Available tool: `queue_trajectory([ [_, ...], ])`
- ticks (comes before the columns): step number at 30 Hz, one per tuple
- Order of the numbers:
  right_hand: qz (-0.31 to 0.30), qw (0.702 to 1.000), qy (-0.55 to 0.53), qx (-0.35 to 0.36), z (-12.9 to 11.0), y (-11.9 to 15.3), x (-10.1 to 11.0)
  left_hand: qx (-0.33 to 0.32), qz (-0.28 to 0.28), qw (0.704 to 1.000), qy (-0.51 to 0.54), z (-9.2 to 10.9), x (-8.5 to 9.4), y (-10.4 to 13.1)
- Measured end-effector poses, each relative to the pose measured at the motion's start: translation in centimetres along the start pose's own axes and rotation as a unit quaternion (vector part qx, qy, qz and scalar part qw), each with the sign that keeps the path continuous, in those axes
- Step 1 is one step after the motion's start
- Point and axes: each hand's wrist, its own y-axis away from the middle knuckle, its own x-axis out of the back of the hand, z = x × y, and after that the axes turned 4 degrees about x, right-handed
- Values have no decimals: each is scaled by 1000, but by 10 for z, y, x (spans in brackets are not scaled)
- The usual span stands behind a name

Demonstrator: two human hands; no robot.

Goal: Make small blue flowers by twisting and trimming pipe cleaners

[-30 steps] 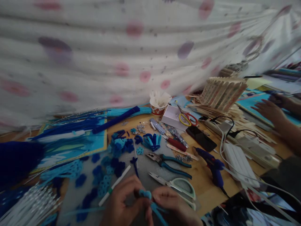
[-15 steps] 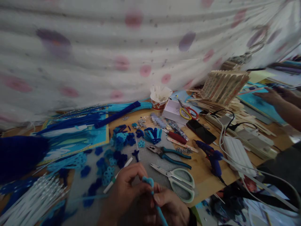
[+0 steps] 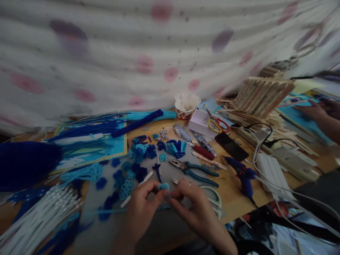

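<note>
Between my two hands is a light blue fuzzy stem (image 3: 163, 186), its upper end bent into a small loop. My left hand (image 3: 145, 202) pinches it from the left, and my right hand (image 3: 190, 202) has its fingertips closed at the same spot from the right. Scissors with pale green handles (image 3: 214, 197) lie partly under my right hand. Just beyond are pliers with teal handles (image 3: 198, 170) and a dark blue stem piece (image 3: 157, 170). A white stick (image 3: 145, 178) lies beside my left hand, near blue fuzzy flowers (image 3: 126, 189).
A glue gun (image 3: 243, 177), a phone (image 3: 231, 147) and a power strip (image 3: 275, 173) with cables lie to the right. White stems (image 3: 42, 216) fill the left front. Another person's hand (image 3: 310, 110) rests at the far right. A paper cup (image 3: 185, 112) stands behind.
My right hand has risen and turned, now covering part of the scissors. The light blue stem's loop is smaller and its long end no longer points down toward me. The view has shifted slightly.
</note>
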Motion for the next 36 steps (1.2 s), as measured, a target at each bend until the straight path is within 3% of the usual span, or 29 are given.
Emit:
queue_trajectory([
  [3,-81,955,-238,-157,6,-1,7,-47,-15,999,18,-2,5,4],
  [8,-135,822,-477,-279,13,2,5,-97,-32,995,5,-2,10,5],
  [10,-154,779,-521,-312,16,6,0,-103,-43,994,9,-2,11,5],
  [13,-174,738,-554,-344,21,15,-9,-110,-71,991,24,-4,11,4],
  [17,-165,721,-568,-362,28,21,-20,-102,-91,991,12,-4,11,5],
  [20,-125,730,-568,-359,23,19,-22,-58,-72,995,-26,2,12,9],
  [21,-111,740,-562,-353,20,18,-21,-44,-61,996,-36,4,12,11],
  [22,-98,768,-536,-335,15,16,-20,-34,-48,997,-44,6,12,13],
  [23,-83,809,-496,-305,11,16,-18,-24,-37,998,-49,7,12,14],
  [24,-72,882,-400,-237,6,16,-15,-16,-26,998,-52,7,12,15],
  [25,-52,947,-280,-148,2,16,-13,-9,-16,999,-49,7,12,16],
  [26,-30,988,-145,-48,-2,16,-10,1,-12,999,-40,6,12,16],
  [27,-9,999,-19,44,-5,16,-8,14,-14,999,-25,6,12,16],
  [28,8,991,74,115,-8,17,-7,28,-18,999,-7,6,12,16],
  [30,17,971,159,175,-11,16,-3,53,-31,998,28,8,11,14],
  [36,11,997,28,65,-8,10,0,21,-24,998,58,19,10,8],
])
